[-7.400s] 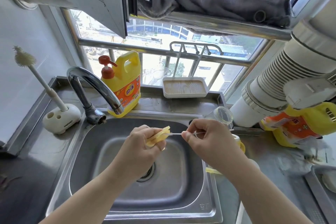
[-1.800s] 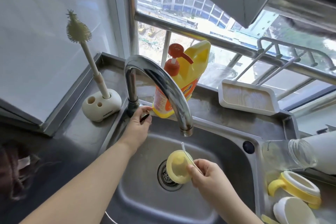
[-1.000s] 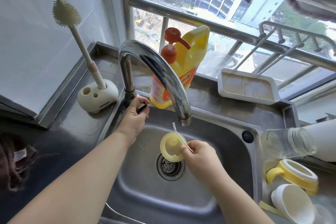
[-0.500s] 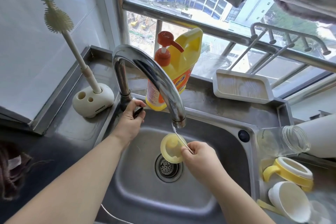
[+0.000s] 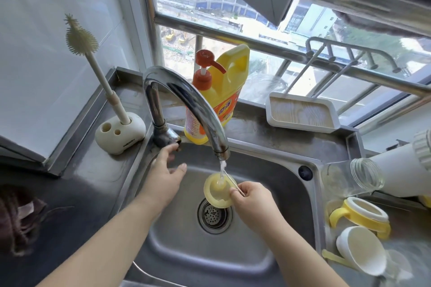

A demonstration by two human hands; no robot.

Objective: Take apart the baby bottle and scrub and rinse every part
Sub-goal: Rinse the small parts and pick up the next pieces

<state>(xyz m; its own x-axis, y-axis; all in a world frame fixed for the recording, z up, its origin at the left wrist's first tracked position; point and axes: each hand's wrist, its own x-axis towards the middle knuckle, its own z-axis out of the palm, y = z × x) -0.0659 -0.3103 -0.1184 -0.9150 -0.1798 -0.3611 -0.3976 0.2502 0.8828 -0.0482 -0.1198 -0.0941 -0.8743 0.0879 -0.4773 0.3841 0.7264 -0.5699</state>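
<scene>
Yellow silicone nipple (image 5: 218,191) sits under the faucet (image 5: 198,109) spout, over the drain (image 5: 214,214) of the steel sink (image 5: 263,170), w/ a thin stream of water landing in its cupped inside. The right hand (image 5: 253,198) pinches the nipple's rim on the side nearest the wrist, thumb and forefinger clamped on it; a thin straw brush (image 5: 231,180) is pinched in the same grip and slants up toward the stream. The rest of the nipple hangs free past the fingertips, open side up toward the camera.

The left hand (image 5: 164,176) is just below the faucet base, fingers relaxed and spread, thumb out, gripping nothing; one fingertip is at or near the small lever, contact can't be told.

Step in hand looks like rinsing the nipple. To do it well: turn the rim round in the pinch so water reaches every side, incl. the part now covered by the fingers; tip it so the cup drains, then flip it so the outside and tip get flow too. The stream is thin, so a bit more flow would prob. help. Grip is slim and wet, so the piece could slip toward the drain.

Other parts wait on the counter to the right: clear bottle (image 5: 349,177) on its side, yellow handled collar (image 5: 359,214), white cap (image 5: 360,253).
</scene>
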